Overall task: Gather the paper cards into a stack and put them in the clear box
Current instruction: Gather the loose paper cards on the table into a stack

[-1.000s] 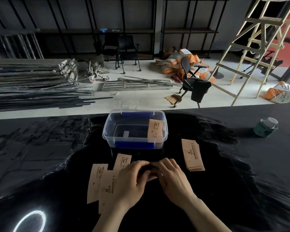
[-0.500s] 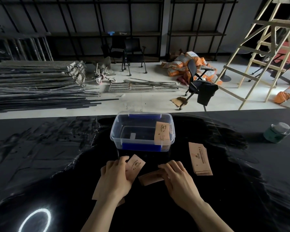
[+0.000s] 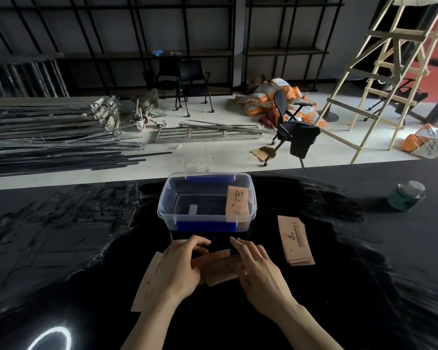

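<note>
Cards are half gathered: my left hand point(image 3: 180, 267) lies flat, fingers curled over loose cards point(image 3: 147, 281) on the black table point(image 3: 61, 248), while my right hand point(image 3: 258, 269) presses the small stack point(image 3: 221, 271) between us, fingers spread along its edge. Another stack point(image 3: 296, 239) sits apart to the right, and one card point(image 3: 238, 203) already leans inside the clear box point(image 3: 208, 198) just ahead. Next, I reckon, comes sliding the left cards under the stack and squaring the edges before lifting.

One clear box point(image 3: 206, 198), two hands point(image 3: 180, 269), one can point(image 3: 406, 196).
</note>
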### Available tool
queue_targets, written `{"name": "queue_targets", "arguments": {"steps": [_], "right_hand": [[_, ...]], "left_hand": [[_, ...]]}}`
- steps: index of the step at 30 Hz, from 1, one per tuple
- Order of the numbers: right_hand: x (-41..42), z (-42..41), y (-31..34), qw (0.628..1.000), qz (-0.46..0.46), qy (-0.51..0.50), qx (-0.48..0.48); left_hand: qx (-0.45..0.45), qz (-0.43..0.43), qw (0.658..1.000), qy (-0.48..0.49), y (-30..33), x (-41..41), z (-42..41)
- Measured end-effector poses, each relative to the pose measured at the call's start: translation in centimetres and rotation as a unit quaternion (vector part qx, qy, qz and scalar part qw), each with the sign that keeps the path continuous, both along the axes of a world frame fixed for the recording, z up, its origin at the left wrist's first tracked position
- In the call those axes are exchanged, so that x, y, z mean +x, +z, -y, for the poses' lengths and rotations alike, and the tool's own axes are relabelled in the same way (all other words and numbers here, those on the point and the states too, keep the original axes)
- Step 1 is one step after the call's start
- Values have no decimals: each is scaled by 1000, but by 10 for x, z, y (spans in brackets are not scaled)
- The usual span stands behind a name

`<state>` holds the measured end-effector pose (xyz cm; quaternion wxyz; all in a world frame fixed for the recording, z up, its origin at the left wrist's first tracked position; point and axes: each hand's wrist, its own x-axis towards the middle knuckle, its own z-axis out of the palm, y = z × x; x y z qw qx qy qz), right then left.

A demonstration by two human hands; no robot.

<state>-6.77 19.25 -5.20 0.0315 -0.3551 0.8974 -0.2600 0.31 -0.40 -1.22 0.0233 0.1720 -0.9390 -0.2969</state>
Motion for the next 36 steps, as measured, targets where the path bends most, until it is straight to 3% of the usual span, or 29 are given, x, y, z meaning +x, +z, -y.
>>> {"name": "queue_targets", "arguments": {"steps": [7,10,14,22,25,31,36], "right_hand": [[-6,3,-2,999,-22,22,-10],[-5,0,-3,1000,-21,8,-18],[-5,-3,0,1000,-19,-1,-13],[-10,-3,4,999,-44,5,7],[-11,5,6,998,-57,30,21],[-6,12,4,998,-35,49,15],[-7,7,9,996,-36,78,33]], "left_hand": [[86,-49,995,-24,-2,0,3],[119,-107,987,27,-7,8,9],[45,-147,978,139,-22,22,28],[-154,84,967,182,-25,51,43],[-178,102,963,175,-27,51,38],[-64,59,984,158,-22,44,35],[52,-83,983,153,-20,44,44]]}}
